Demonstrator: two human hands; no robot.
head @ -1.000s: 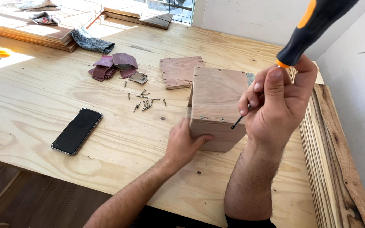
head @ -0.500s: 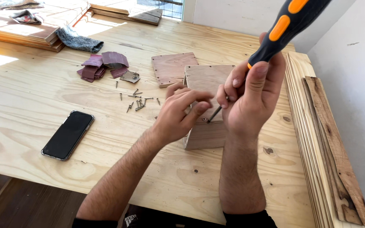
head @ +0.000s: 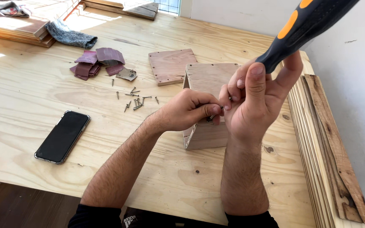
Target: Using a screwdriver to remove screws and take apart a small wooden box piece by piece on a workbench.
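Slippage is my chief worry now. My left hand (head: 186, 112) pinches something small at the near top edge of the wooden box (head: 208, 105), fingertips closed tight together; it is probably a screw, though my fingers hide it. My right hand (head: 254, 101) is wrapped around the screwdriver (head: 305, 27), its black and orange handle sticking up and away, with the thumb and forefinger curled down near the left fingertips. The tip is hidden behind my fingers, so I cannot tell whether it is seated. If it skates off, I judge it would jab my left fingertips or gouge the box top.

The box stands on the table (head: 34, 101) just beyond my wrists and nothing clamps it; a hard push could tip or slide it.

To my right, stacked boards (head: 317, 139) lie close along the wall, leaving little elbow room on that side. To my left, loose screws (head: 135, 100) lie near, with a flat wooden panel (head: 170, 65) past them and a phone (head: 62, 136) nearer me, well apart from the box.
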